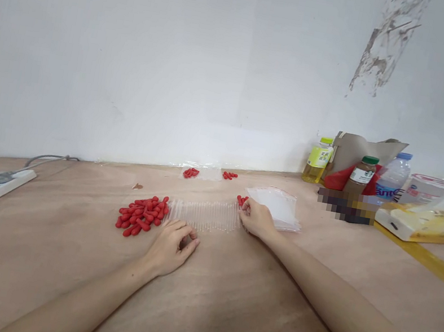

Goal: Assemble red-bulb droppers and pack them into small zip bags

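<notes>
My right hand (256, 218) is pinched closed at the right end of a row of thin clear tubes (204, 215). Its fingertips touch or almost touch a few small red rubber bulbs (241, 199); what lies between them is too small to make out. Near the left end of that row, my left hand (174, 246) rests on the table, fingers loosely curled and thumb apart, with nothing visible in it. A heap of red rubber bulbs (140, 215) lies to its left. Just beyond my right hand is a stack of clear plastic bags (279, 207).
Smaller groups of red pieces (191, 172) lie by a clear bag (210, 173) near the wall. A power strip (3, 187) with white cables is at left. Bottles (317, 161), a cloth bag (343, 150) and a tissue pack (426, 223) stand at right.
</notes>
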The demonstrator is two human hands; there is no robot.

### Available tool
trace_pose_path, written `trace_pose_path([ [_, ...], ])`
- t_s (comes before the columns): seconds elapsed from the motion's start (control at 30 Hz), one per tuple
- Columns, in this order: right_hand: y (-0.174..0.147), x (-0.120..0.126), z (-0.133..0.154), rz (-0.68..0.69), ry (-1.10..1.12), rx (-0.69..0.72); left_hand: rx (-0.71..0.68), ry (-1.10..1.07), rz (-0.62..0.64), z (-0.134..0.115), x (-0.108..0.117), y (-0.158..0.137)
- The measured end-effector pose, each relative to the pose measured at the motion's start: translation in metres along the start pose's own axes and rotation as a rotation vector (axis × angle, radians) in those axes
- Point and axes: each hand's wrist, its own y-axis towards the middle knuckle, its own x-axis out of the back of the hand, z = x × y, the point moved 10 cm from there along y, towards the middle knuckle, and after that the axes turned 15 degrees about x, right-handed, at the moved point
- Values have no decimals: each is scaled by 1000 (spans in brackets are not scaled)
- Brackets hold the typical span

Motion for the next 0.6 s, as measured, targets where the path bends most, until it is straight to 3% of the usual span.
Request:
trace_pose_path([
  [0.23,4,-1,22,108,-77,37,-7,-6,-14,-1,2,0],
  [0.6,22,-18,5,392,-75,-271,-13,-3,-31,-1,3,-1],
])
